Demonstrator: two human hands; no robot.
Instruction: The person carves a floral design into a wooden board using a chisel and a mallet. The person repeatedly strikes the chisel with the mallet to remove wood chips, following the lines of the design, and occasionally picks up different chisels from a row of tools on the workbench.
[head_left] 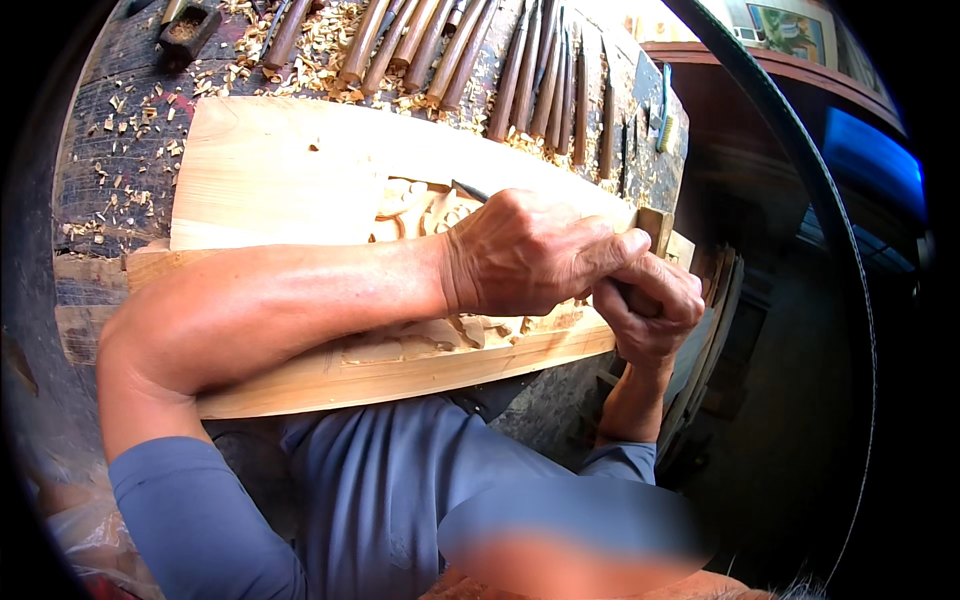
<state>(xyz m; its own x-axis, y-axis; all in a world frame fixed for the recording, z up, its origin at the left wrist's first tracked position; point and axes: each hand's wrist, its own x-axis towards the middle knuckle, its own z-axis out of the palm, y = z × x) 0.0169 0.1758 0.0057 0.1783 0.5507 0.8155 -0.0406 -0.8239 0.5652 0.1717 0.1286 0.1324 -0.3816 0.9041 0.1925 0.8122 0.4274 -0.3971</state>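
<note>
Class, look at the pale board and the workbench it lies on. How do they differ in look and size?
Colour: the board is pale, while the workbench is mostly dark.
Surface: the board has a smooth stretch beside carved patterning; the workbench looks worn and scored.
Size: the board is smaller; the workbench reaches well beyond its far edge.
Shared: both look wooden.

worn workbench (85,185), pale board (270,180), chisels (468,60), shavings (325,35)
</note>
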